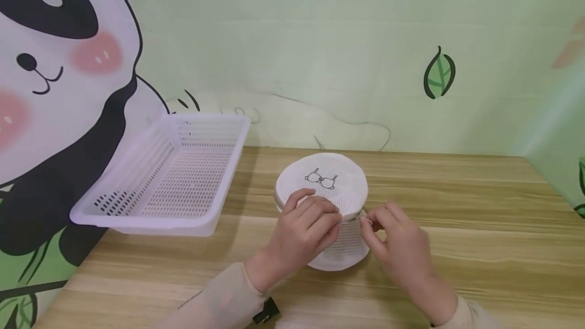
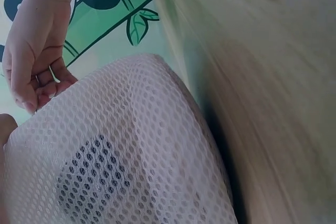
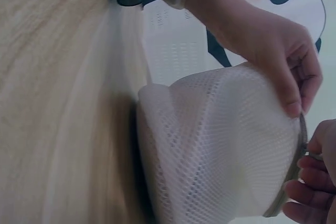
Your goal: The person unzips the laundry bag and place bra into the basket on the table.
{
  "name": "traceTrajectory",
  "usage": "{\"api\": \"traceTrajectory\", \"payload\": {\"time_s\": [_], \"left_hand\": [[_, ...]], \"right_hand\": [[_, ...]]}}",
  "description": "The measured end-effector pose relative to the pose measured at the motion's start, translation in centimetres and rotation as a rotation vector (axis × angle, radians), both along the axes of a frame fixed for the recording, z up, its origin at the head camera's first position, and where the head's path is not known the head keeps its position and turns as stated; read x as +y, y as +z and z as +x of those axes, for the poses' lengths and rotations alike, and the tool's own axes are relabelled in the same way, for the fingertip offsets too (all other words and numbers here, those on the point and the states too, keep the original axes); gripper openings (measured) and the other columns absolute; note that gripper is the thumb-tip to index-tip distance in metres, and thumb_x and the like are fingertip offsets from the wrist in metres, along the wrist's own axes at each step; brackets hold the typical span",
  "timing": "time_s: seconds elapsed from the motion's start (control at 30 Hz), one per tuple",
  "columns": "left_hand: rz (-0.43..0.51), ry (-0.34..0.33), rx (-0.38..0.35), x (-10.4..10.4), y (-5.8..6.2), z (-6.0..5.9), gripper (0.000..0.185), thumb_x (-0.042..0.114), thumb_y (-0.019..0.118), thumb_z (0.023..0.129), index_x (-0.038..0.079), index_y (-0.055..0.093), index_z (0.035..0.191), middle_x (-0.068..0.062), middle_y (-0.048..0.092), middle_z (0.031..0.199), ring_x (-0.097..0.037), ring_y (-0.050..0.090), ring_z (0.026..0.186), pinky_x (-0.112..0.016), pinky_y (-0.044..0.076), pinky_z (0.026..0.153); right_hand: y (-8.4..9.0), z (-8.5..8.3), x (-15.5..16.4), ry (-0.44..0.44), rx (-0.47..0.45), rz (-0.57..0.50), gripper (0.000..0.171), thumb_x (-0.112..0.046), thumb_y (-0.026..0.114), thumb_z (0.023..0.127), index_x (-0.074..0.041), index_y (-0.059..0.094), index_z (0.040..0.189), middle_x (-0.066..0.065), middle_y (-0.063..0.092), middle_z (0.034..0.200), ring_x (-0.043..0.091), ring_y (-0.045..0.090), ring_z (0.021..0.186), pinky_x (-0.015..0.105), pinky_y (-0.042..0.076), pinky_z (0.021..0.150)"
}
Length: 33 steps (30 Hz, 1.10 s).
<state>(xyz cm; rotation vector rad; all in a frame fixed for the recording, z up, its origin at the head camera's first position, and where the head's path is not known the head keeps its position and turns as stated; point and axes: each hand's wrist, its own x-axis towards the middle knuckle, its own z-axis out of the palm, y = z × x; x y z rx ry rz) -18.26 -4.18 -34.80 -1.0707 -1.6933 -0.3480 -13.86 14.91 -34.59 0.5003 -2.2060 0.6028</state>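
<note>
A round white mesh laundry bag (image 1: pixel 349 174) stands upright on the table, glasses printed on its lid. My left hand (image 1: pixel 301 230) pinches the near edge of the lid, with thumb and fingertips at the zipper (image 3: pixel 303 129) in the right wrist view. At the lid's right edge, my right hand (image 1: pixel 404 248) pinches the small zipper pull between thumb and forefinger. The left wrist view shows the mesh side up close, a dark patch (image 2: pixel 93 174) showing through it. Fingers partly cover the pull.
A white plastic basket (image 1: pixel 151 224) with slotted walls sits to the left on the wooden table (image 1: pixel 480 253). Behind the table hangs a green wall covering (image 1: pixel 365 65) with a panda and leaves. A black clip-like piece (image 1: pixel 266 310) shows by the left sleeve.
</note>
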Motion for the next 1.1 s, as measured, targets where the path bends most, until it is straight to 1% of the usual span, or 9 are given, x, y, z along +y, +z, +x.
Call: {"api": "traceTrajectory", "payload": {"time_s": [0.1, 0.2, 0.27, 0.33, 0.57, 0.73, 0.83, 0.9, 1.1], "left_hand": [[0.015, -0.010, 0.011, 0.1, -0.1, 0.0, 0.004, 0.010, 0.065, 0.080, 0.012, 0.067, 0.082, 0.003, 0.068, 0.084, -0.012, 0.065, 0.083, -0.038, 0.048, 0.094], [0.034, -0.022, 0.020, 0.3, -0.2, 0.0, 0.013, 0.010, 0.056, 0.086, 0.011, 0.068, 0.080, 0.002, 0.068, 0.083, -0.012, 0.065, 0.081, -0.039, 0.048, 0.093], [0.046, -0.032, 0.023, 0.4, -0.3, 0.0, 0.017, 0.010, 0.053, 0.088, 0.011, 0.068, 0.079, 0.002, 0.067, 0.082, -0.013, 0.064, 0.079, -0.039, 0.048, 0.092], [0.060, -0.046, 0.026, 0.5, -0.3, 0.0, 0.017, 0.009, 0.053, 0.087, 0.010, 0.067, 0.078, 0.001, 0.067, 0.081, -0.013, 0.064, 0.078, -0.040, 0.049, 0.092], [0.110, -0.115, 0.065, 0.7, -0.1, 0.5, 0.015, 0.005, 0.053, 0.082, 0.010, 0.065, 0.074, 0.000, 0.067, 0.079, -0.014, 0.064, 0.077, -0.040, 0.049, 0.090], [0.109, -0.158, 0.026, 0.3, 0.3, 0.3, 0.009, 0.003, 0.059, 0.078, 0.009, 0.065, 0.076, 0.000, 0.067, 0.082, -0.013, 0.064, 0.078, -0.039, 0.049, 0.091], [0.101, -0.185, -0.002, -0.2, 0.6, -0.2, 0.009, 0.002, 0.064, 0.073, 0.009, 0.066, 0.077, 0.001, 0.066, 0.083, -0.013, 0.064, 0.079, -0.037, 0.050, 0.090], [0.099, -0.204, -0.038, -0.6, 0.8, -0.7, 0.011, 0.001, 0.068, 0.071, 0.009, 0.066, 0.079, 0.000, 0.066, 0.084, -0.013, 0.064, 0.080, -0.036, 0.050, 0.089], [0.100, -0.189, -0.135, -1.7, 0.9, -1.9, 0.016, 0.003, 0.073, 0.070, 0.010, 0.067, 0.084, 0.000, 0.068, 0.087, -0.014, 0.064, 0.085, -0.035, 0.050, 0.088]], "right_hand": [[-0.4, -0.2, -0.2, -0.005, 0.032, -0.016, 0.009, -0.008, 0.068, 0.076, -0.009, 0.061, 0.072, -0.001, 0.057, 0.071, 0.009, 0.061, 0.061, 0.013, 0.044, 0.045], [-0.7, -0.4, -0.4, -0.006, 0.055, -0.041, 0.008, -0.008, 0.066, 0.076, -0.009, 0.059, 0.072, 0.000, 0.056, 0.071, 0.009, 0.061, 0.060, 0.013, 0.044, 0.045], [-0.9, -0.5, -0.4, 0.000, 0.063, -0.054, 0.008, -0.008, 0.065, 0.076, -0.008, 0.058, 0.072, 0.001, 0.055, 0.071, 0.010, 0.061, 0.060, 0.013, 0.044, 0.045], [-1.0, -0.6, -0.3, -0.004, 0.060, -0.062, 0.009, -0.006, 0.064, 0.078, -0.007, 0.057, 0.072, 0.002, 0.055, 0.071, 0.011, 0.061, 0.060, 0.013, 0.044, 0.045], [-1.0, -1.4, 1.3, -0.095, -0.043, -0.163, 0.013, 0.002, 0.066, 0.079, -0.004, 0.057, 0.072, 0.004, 0.055, 0.072, 0.015, 0.060, 0.061, 0.011, 0.046, 0.050], [-0.9, -1.6, 1.7, -0.069, -0.047, -0.166, 0.010, 0.001, 0.066, 0.080, -0.004, 0.060, 0.074, 0.004, 0.056, 0.073, 0.016, 0.061, 0.062, 0.009, 0.045, 0.051], [-0.8, -1.5, 1.7, -0.061, -0.036, -0.178, 0.011, 0.001, 0.067, 0.080, -0.005, 0.060, 0.073, 0.003, 0.056, 0.073, 0.015, 0.060, 0.063, 0.009, 0.044, 0.051], [-0.7, -1.5, 1.8, -0.055, -0.025, -0.182, 0.012, 0.001, 0.067, 0.079, -0.005, 0.060, 0.073, 0.002, 0.056, 0.072, 0.015, 0.060, 0.063, 0.009, 0.045, 0.051], [-0.6, -1.3, 1.8, -0.034, 0.000, -0.183, 0.013, 0.001, 0.067, 0.077, -0.006, 0.059, 0.071, 0.000, 0.055, 0.072, 0.011, 0.057, 0.063, 0.008, 0.045, 0.054]]}}
